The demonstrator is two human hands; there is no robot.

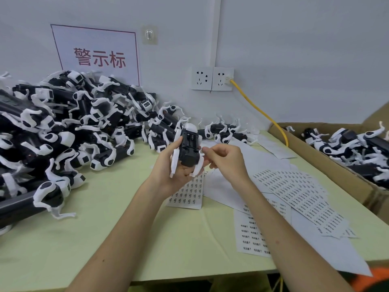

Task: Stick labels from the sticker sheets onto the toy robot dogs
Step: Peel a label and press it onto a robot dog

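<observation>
The toy robot dog (189, 148) is held up above the middle of the table (105, 218), its black underside turned toward the camera, with the left hand (170, 165) wrapped round its body from the left. The right hand (225, 159) is just beside the dog's right flank, fingers curled and fingertips drawn together. Whether they pinch a label is too small to tell.

A label could go on crooked or creased if the dog twists in the grip, or it could stick to a fingertip and lift off again.

The sticker sheets (299, 192) are fanned out below and to the right, their rows of small print unreadable. A pile of dogs (63, 127) is heaped at far left, and more fill the cardboard box (328, 163) on the right. The wall sign (99, 57) reads 警示标 in red.
</observation>
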